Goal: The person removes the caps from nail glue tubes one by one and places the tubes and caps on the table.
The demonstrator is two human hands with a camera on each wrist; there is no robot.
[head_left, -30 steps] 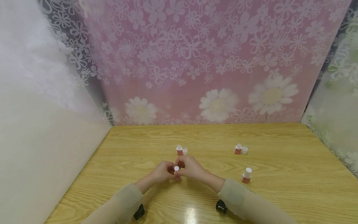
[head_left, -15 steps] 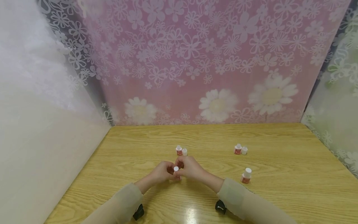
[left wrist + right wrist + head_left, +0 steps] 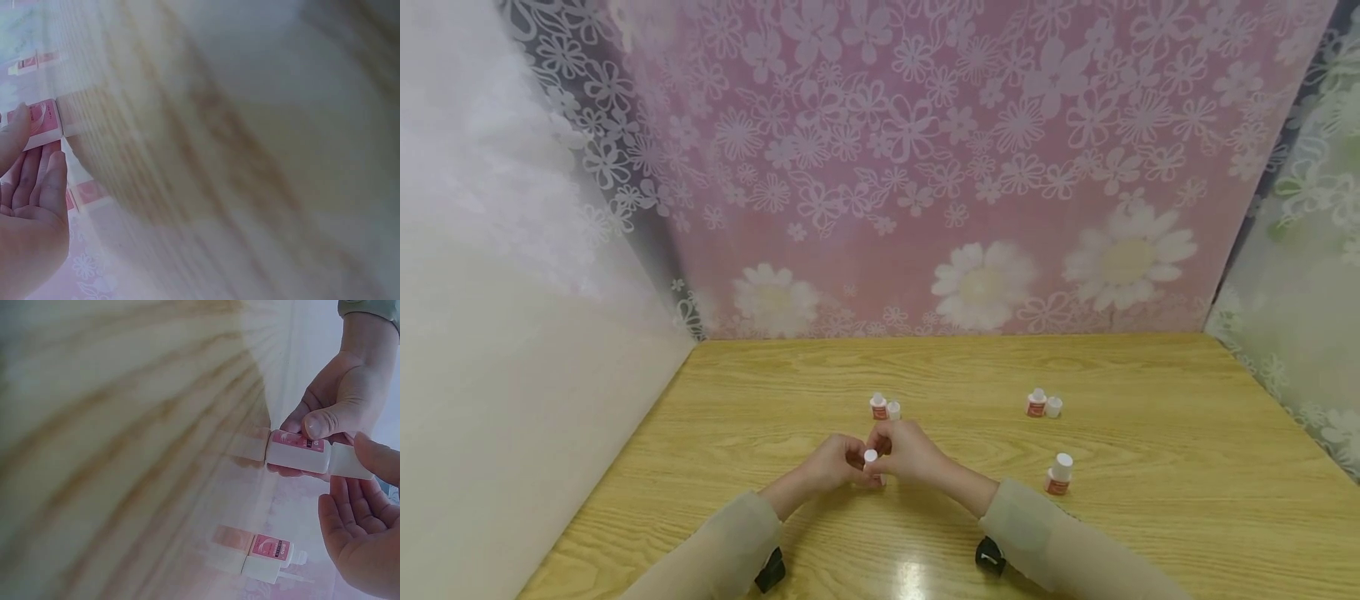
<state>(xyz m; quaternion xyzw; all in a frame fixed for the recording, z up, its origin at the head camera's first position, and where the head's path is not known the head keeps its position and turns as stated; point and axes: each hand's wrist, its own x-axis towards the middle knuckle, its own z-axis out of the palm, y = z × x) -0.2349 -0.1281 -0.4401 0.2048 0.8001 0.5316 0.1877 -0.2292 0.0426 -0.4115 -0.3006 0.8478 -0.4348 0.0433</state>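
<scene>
A small white bottle with a red label stands upright on the table between my hands. My left hand grips its body between thumb and fingers. Its white cap sits on the neck, pinched by the thumb and fingers of my right hand. From the head, fingers cover most of the body, and only the cap top shows plainly. Thumb and label also appear at the edge of the left wrist view, where the same bottle rests on its base.
Beyond my hands, an uncapped bottle stands beside its removed cap. Another uncapped bottle and its cap are at the back right. Nearer on the right stands a capped bottle. Flowered panels wall the wooden table.
Both hands keep the same hold on the bottle and its cap, with hardly any motion. The head view has shifted very slightly.
</scene>
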